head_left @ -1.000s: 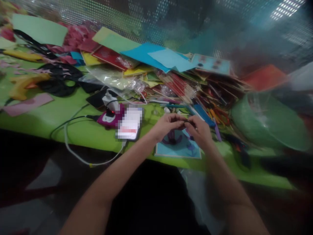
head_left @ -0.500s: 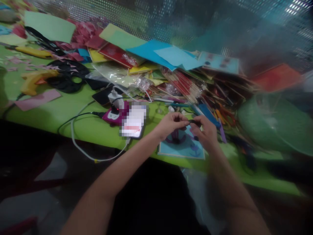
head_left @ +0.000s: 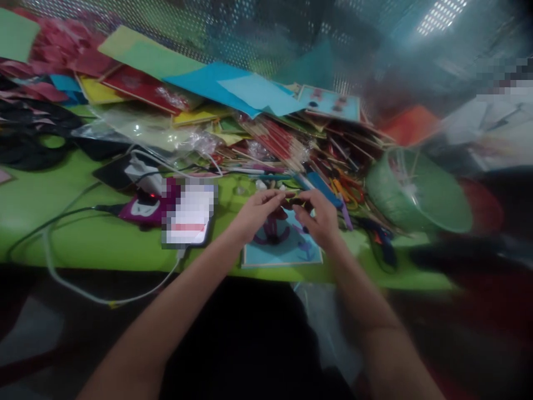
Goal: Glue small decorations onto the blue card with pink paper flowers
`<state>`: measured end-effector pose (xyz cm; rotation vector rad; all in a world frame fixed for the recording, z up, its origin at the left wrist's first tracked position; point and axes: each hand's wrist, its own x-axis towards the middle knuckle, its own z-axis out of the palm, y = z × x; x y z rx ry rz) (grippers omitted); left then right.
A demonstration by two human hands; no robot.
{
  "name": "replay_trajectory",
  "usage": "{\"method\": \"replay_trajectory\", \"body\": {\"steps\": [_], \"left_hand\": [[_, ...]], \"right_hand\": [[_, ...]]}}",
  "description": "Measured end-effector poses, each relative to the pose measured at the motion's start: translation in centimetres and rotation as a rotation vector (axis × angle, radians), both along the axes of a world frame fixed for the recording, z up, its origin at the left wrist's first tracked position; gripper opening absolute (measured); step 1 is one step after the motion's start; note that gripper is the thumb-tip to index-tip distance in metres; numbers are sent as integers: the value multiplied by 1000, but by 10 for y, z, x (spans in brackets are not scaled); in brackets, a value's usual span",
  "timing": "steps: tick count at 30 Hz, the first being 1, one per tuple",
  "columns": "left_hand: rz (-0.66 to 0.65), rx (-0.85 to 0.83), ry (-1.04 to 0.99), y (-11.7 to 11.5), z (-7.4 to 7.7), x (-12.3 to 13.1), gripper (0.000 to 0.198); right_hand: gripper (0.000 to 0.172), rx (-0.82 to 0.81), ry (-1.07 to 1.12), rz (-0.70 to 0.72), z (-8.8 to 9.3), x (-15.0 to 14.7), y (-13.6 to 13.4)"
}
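Observation:
My left hand (head_left: 255,213) and my right hand (head_left: 318,218) meet above a light blue card (head_left: 287,251) that lies on the green table (head_left: 83,233) near its front edge. Both hands pinch a small dark piece (head_left: 295,202) between their fingertips; it is too small and blurred to name. The card carries purple curled shapes (head_left: 270,233) under my hands.
A phone (head_left: 187,215) on a white cable and a magenta charger (head_left: 144,210) lie left of the card. Behind are piled coloured paper sheets (head_left: 225,89), wooden sticks (head_left: 283,144), scissors (head_left: 347,191) and plastic bags. A green bowl (head_left: 416,191) stands at the right.
The view has swung right and the scene has shifted left. My hands stay together over the blue card, still pinching the small dark piece.

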<state>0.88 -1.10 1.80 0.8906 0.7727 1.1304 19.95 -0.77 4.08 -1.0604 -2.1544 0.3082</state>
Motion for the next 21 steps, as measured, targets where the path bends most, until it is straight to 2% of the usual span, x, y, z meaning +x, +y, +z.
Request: {"method": "replay_trajectory", "body": {"steps": [5,10,21], "left_hand": [[25,21,-54,0,0,1,31],[50,21,-96,2,-3,1,36],[83,-26,-124,3,-4,2,41]], "right_hand": [[8,38,-22,18,2,-4,-1],[13,32,20,1,1,-4,0],[17,-47,139,-7,0,-3,0]]}}
